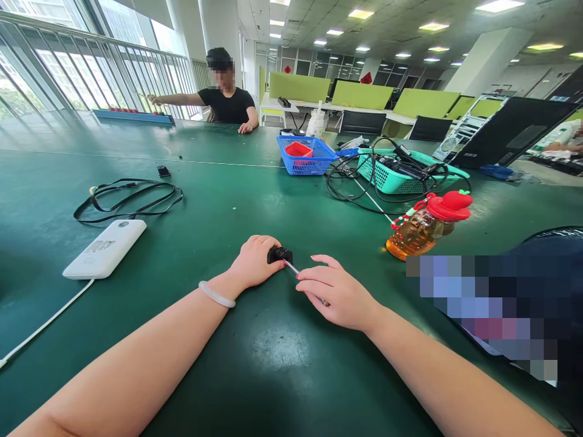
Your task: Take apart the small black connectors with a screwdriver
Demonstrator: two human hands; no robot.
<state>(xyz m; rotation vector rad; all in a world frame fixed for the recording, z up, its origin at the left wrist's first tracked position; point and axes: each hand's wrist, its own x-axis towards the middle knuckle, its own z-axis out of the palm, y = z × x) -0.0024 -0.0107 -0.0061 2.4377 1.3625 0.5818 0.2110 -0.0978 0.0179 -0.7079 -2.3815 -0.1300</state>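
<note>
left hand [255, 261] with its grip closed on a small black block [279, 252] at the near middle of the green desk [277, 394]; right hand [334, 292] with its grip pinched round a slim metal tool [292, 267], tip at the block's near side, contact too small to confirm. white power bank [105, 250] lies well off to the left, amber bottle [411, 233] with red lid tilts at right, and blue basket [307, 167] stands farther back.
</note>
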